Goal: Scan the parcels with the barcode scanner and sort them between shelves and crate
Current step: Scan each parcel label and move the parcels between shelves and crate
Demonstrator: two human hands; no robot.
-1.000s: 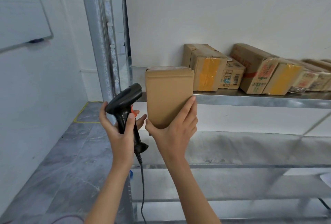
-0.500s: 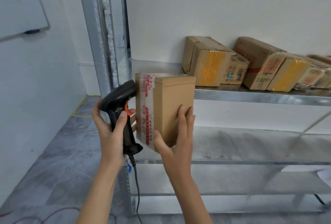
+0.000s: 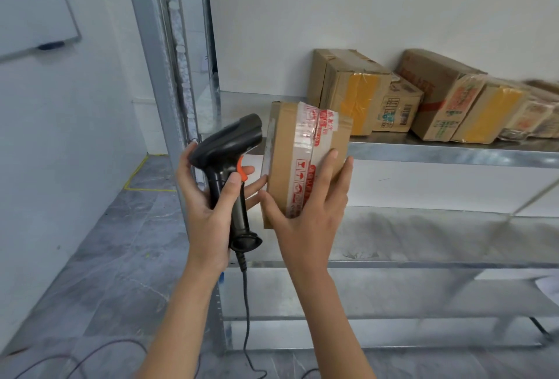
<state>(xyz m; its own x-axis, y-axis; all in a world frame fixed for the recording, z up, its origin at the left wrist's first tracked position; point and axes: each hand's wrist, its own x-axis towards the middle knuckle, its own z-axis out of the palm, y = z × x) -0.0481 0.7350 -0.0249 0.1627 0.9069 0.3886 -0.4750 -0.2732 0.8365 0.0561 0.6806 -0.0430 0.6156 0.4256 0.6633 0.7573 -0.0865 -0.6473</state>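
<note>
The left hand (image 3: 211,206) grips the black scanner (image 3: 231,166) by its handle, head aimed right at a taped parcel (image 3: 302,163) that the right hand (image 3: 305,218) grasps upright, in the air just before the upper shelf (image 3: 438,151). Far right on that shelf stands a row of boxes (image 3: 423,97). A cable (image 3: 246,318) hangs from the scanner.

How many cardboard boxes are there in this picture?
At least 6: one parcel in the right hand, and five or so in a row on the upper shelf, starting with the leftmost box. The far-right ones blur together, possibly more.
</note>
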